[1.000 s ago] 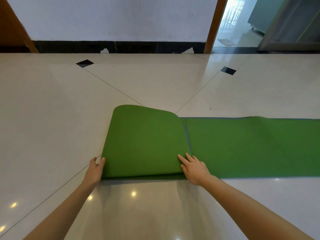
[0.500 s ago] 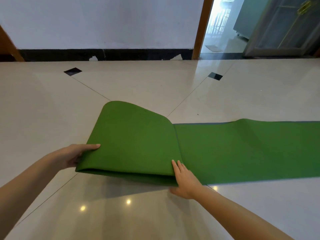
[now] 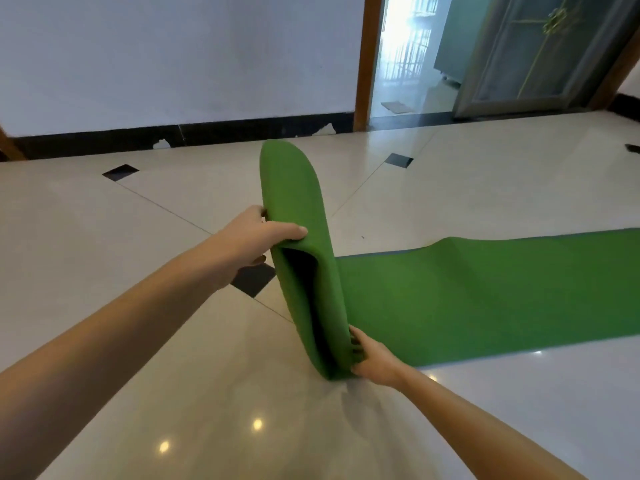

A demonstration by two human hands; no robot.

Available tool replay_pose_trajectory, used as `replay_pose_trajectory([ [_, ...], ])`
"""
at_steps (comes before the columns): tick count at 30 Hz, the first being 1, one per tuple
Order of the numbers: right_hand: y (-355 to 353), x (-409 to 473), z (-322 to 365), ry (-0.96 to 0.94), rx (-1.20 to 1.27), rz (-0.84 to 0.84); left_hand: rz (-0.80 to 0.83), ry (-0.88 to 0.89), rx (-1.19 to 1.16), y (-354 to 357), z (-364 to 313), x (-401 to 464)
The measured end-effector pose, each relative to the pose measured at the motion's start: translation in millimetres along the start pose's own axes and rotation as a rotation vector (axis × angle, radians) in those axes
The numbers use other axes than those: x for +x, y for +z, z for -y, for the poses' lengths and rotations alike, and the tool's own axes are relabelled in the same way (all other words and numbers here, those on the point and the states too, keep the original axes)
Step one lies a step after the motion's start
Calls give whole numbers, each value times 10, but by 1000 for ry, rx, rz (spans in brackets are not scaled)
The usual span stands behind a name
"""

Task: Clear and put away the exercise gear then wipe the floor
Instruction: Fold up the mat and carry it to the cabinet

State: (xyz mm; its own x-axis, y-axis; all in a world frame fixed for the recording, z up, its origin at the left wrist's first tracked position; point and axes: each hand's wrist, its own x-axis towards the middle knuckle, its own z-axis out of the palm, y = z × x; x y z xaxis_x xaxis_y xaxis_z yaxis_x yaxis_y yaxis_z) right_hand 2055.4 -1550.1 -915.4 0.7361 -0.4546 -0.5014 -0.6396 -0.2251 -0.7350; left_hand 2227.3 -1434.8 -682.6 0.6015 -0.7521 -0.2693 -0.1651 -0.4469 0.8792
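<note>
A green exercise mat [image 3: 485, 292] lies flat on the glossy tiled floor, running off the right edge. Its left end is folded double and stands up on edge [image 3: 301, 216], almost vertical. My left hand [image 3: 259, 237] grips the top of the raised fold, thumb across its near side. My right hand [image 3: 370, 358] holds the lower near corner of the fold down at the floor, fingers curled round the edge.
Pale floor tiles [image 3: 138, 306] with small black diamond insets spread all around. A white wall with a black skirting [image 3: 207, 133] runs across the back. An open doorway [image 3: 405, 64] with a wooden frame and a glass-panelled door [image 3: 540, 50] stand at the back right.
The folded end of the mat has swung up from lying flat to standing nearly upright. My left hand rose with it; my right hand shifted from pressing on top to holding the lower corner.
</note>
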Motion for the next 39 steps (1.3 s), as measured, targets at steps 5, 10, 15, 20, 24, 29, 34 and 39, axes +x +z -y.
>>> replay_pose_trajectory([
  [5, -534, -326, -278, -8, 384, -111, 31, 130, 10, 970, -363, 145],
  [10, -1103, -547, -563, 15, 689, -361, 68, 311, 239, 2024, -436, 286],
  [15, -1611, -767, -1034, 110, 1003, -611, 218, 341, 709, 2930, -31, 562],
  [20, -1820, -925, -1555, 306, 830, -579, 386, 286, 978, 3368, 483, 735],
  [24, -2035, -962, -1669, 155, 272, -646, 410, 395, 1132, 3453, 654, 837],
  [29, -2240, -844, -1534, -164, -193, -607, 446, 502, 1256, 3489, 788, 923],
  [34, -2182, -447, -1669, -219, -840, -404, 486, 532, 1253, 3534, 934, 946],
  [39, -2070, -275, -1968, -50, -899, -334, 506, 567, 1367, 3523, 1060, 1027],
])
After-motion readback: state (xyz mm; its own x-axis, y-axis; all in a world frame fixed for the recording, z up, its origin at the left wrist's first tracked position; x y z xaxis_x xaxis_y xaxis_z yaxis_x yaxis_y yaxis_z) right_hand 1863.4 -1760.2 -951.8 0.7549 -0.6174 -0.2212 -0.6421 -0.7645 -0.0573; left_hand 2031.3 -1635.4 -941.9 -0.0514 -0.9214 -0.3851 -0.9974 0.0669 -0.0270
